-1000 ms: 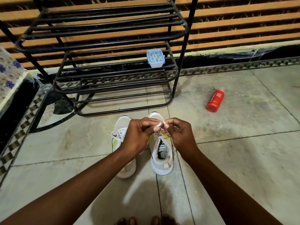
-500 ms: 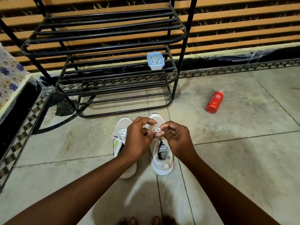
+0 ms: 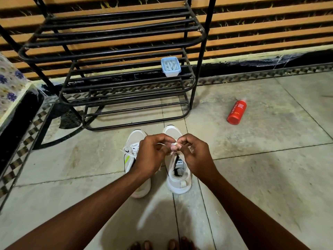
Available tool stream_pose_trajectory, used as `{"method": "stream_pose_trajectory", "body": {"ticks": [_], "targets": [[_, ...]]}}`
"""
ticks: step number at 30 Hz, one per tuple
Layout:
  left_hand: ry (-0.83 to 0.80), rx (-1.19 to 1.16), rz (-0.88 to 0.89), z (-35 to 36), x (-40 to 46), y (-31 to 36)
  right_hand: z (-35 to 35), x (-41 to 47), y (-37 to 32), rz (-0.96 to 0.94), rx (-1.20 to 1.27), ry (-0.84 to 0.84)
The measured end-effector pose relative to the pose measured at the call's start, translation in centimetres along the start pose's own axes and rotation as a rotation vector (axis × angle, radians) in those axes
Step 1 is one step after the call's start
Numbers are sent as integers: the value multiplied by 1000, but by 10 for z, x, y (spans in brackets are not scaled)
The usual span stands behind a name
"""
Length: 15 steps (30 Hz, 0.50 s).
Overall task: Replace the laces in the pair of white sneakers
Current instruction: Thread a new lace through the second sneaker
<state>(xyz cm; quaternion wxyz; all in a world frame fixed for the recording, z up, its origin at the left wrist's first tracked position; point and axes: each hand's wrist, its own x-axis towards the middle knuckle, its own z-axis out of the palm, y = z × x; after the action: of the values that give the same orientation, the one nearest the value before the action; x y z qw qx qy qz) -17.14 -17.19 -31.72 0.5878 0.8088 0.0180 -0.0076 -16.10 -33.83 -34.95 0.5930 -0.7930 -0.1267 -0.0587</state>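
Note:
Two white sneakers stand side by side on the tiled floor, toes pointing away from me. The left sneaker point(image 3: 132, 141) has a green stripe and white laces showing. Over the right sneaker point(image 3: 178, 181), my left hand point(image 3: 151, 154) and my right hand point(image 3: 194, 152) meet with fingers curled. Both pinch the white lace point(image 3: 173, 146) between their fingertips above the shoe's tongue. My hands hide most of the lacing on that shoe.
A black metal shoe rack point(image 3: 115, 56) stands just beyond the sneakers, with a small blue-lidded box point(image 3: 170, 66) of white pieces on its shelf. A red bottle point(image 3: 236, 112) lies on the floor to the right. My toes point(image 3: 162, 245) show at the bottom edge.
My fingers have kept working the lace over the right sneaker; the hands dipped slightly lower and closer together, then spread a little. The sneakers have not moved.

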Motion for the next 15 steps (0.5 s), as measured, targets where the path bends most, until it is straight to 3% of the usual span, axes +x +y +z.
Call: {"method": "stream_pose_trajectory", "body": {"ticks": [9, 15], "targets": [[31, -169, -88, 0, 5, -6, -4, 0, -3, -36, -60, -1], [101, 428, 274, -12, 12, -16, -13, 3, 3, -77, -218, 69]]}}
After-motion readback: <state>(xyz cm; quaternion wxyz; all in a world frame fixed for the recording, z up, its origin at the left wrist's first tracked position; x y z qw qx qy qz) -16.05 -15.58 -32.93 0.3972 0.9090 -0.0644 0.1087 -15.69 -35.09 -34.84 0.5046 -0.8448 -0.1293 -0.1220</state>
